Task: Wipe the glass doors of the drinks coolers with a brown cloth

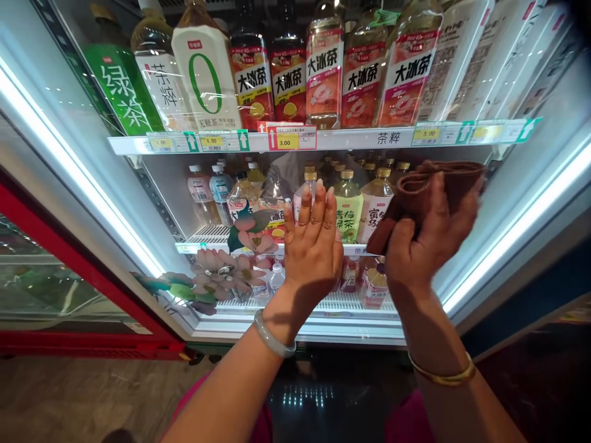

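My right hand (pixel 422 237) is closed around a folded brown cloth (pixel 429 184), lifted in front of the right part of a lit drinks cooler. Flat with fingers stretched upward, my left hand (pixel 314 240) holds nothing and appears to lie against the cooler's glass. Behind its fingertips stand tea bottles on the middle shelf, among them a green-labelled bottle (pixel 348 209). A flower decal (pixel 231 271) in pink and green decorates the glass left of my left hand. Whether the cloth touches the glass, I cannot tell.
Large tea bottles (pixel 323 71) fill the upper shelf, above a price strip (pixel 290 138). Smaller bottles (pixel 277 280) stand on the lowest shelf. To the left is another cooler with a red frame (pixel 92 277). Bright light strips (pixel 83 166) run along both sides.
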Demonstrator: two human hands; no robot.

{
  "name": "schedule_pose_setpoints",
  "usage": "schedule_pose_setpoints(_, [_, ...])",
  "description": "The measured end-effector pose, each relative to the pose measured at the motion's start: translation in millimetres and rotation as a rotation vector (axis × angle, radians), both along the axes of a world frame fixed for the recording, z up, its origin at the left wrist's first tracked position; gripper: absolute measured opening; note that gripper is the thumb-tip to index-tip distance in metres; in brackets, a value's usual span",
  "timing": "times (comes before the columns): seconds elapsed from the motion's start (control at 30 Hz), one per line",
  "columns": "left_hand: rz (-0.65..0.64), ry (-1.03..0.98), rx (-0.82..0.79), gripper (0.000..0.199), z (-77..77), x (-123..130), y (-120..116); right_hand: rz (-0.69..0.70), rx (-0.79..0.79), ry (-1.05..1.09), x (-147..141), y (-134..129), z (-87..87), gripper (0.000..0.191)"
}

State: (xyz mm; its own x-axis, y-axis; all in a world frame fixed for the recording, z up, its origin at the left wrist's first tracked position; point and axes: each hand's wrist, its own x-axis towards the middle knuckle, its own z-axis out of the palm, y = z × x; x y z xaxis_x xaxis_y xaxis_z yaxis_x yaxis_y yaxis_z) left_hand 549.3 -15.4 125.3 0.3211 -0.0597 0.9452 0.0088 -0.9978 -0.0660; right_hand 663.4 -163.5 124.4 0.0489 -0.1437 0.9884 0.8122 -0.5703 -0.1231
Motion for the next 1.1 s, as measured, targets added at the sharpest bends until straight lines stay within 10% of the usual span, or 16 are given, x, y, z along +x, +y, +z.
schedule_pose_setpoints(0.27, [-0.038,0.016,0.005,0.069,-1.6,-4.1,12.9,0.123,-0.313,-0.129,-30.4,28.2,-13.9,0.061])
schedule_pose_setpoints(0.5, [0.003,0.017,-0.011,0.070,-1.1,-2.9,6.4,0.040,0.036,-0.054,14.1,-4.4,-2.7,0.067])
schedule_pose_setpoints(0.8, [-0.043,0.016,0.012,0.070,-3.8,-3.4,13.7,0.204,-0.266,-0.146,-33.1,34.8,-4.4,0.060])
schedule_pose_setpoints(1.1, [0.018,0.002,-0.007,0.071,-0.8,-14.0,18.7,0.071,0.050,-0.017,-11.3,27.5,5.8,0.066])
